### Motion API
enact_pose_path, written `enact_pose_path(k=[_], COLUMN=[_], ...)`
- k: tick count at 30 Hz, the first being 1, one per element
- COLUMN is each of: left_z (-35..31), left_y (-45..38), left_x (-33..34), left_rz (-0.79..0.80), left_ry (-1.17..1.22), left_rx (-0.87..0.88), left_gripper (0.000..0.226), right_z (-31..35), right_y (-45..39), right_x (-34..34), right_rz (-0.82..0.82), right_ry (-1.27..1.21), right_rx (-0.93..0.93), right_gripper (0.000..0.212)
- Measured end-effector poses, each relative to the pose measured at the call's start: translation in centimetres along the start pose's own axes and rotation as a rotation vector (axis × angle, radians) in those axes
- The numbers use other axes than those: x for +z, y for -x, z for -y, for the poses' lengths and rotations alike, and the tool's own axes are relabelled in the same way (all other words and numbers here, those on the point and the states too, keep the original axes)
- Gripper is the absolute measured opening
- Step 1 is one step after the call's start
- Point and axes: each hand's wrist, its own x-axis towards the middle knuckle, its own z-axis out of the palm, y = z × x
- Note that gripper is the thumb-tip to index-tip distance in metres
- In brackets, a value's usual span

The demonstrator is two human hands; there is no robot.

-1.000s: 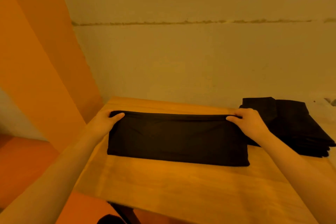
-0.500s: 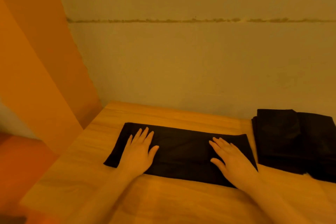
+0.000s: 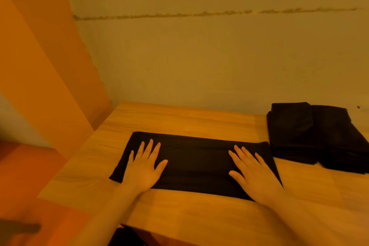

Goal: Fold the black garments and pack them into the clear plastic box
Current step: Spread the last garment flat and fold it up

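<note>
1. a second ago both hands pinched the far edge of the folded black garment [image 3: 196, 163], fingers curled over its top corners; now they lie flat on it, palms down.
2. the left hand [image 3: 144, 168] rests on the garment's left end with fingers spread and straight, gripping nothing, its heel at the cloth's near edge.
3. the right hand [image 3: 252, 171] presses the right end the same way, open and flat, with no cloth pinched between its fingers.
4. the garment is a long, low rectangle lying across the middle of the wooden table [image 3: 199, 219], much as it lay half a second ago; the view has shifted only slightly since then.
5. the stack of black garments [image 3: 315, 136] sits on the table to the right, just beside the folded piece; whether they touch cannot be told, and the stack's right side runs out of view.
6. the cloth under each palm is hidden, and its folds are hard to read in the dim orange light.
7. a dark shape [image 3: 127, 235] below the table's near edge is too dim to identify.
</note>
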Motion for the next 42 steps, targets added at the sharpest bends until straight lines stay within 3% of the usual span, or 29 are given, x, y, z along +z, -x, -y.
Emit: enact_pose_path(k=[6, 8, 10, 12, 14, 17, 21, 26, 30, 35, 38, 40, 42], left_z=[0.0, 0.6, 1.9, 3.9, 5.4, 5.4, 5.1, 5.3, 5.0, 5.0, 4.9, 4.4, 2.6], left_y=[5.4, 5.4, 3.6, 1.2, -0.6, -1.3, -1.6, -2.2, -2.4, -2.7, -3.2, -3.1, -2.2], left_x=[0.7, 0.2, -0.6, -1.4, -1.8, -1.7, -2.2, -2.9, -2.6, -2.9, -3.5, -3.9, -4.3], left_rz=[0.016, 0.038, -0.078, -0.195, -0.190, -0.197, -0.282, -0.311, -0.227, -0.287, -0.333, -0.357, -0.413], left_ry=[0.015, 0.100, 0.237, 0.438, 0.635, 0.723, 0.886, 0.847, 0.695, 0.695, 0.681, 0.514, 0.338], left_rx=[0.044, 0.065, 0.040, -0.120, -0.279, -0.303, -0.402, -0.347, -0.241, -0.229, -0.238, -0.223, -0.155], left_gripper=[0.118, 0.102, 0.082, 0.070, 0.061, 0.039, 0.021, 0.015, 0.007, 0.009, 0.014, 0.017, 0.029], right_z=[1.4, 1.3, 0.4, -0.7, -1.9, -3.0, -3.5, -4.3, -4.4, -4.5, -4.4, -4.3, -3.8], right_y=[4.8, 5.0, 4.0, 2.8, 2.1, 2.2, 2.0, 1.5, 1.7, 1.8, 1.6, 1.6, 1.5], right_x=[0.3, -0.4, -1.2, -2.2, -2.6, -1.5, -0.2, -1.7, -1.9, -1.6, -1.4, -1.4, -1.2], right_rz=[0.059, 0.092, 0.004, -0.171, -0.258, -0.309, -0.398, -0.374, -0.456, -0.497, -0.454, -0.477, -0.551], right_ry=[0.025, -0.038, -0.113, -0.181, -0.337, -0.427, -0.468, -0.755, -0.771, -0.814, -0.630, -0.281, -0.106], right_rx=[-0.025, -0.025, -0.017, 0.074, 0.199, 0.370, 0.459, 0.537, 0.503, 0.534, 0.505, 0.419, 0.296], right_gripper=[0.114, 0.113, 0.082, 0.060, 0.046, 0.041, 0.034, 0.013, 0.010, 0.012, 0.015, 0.015, 0.017])
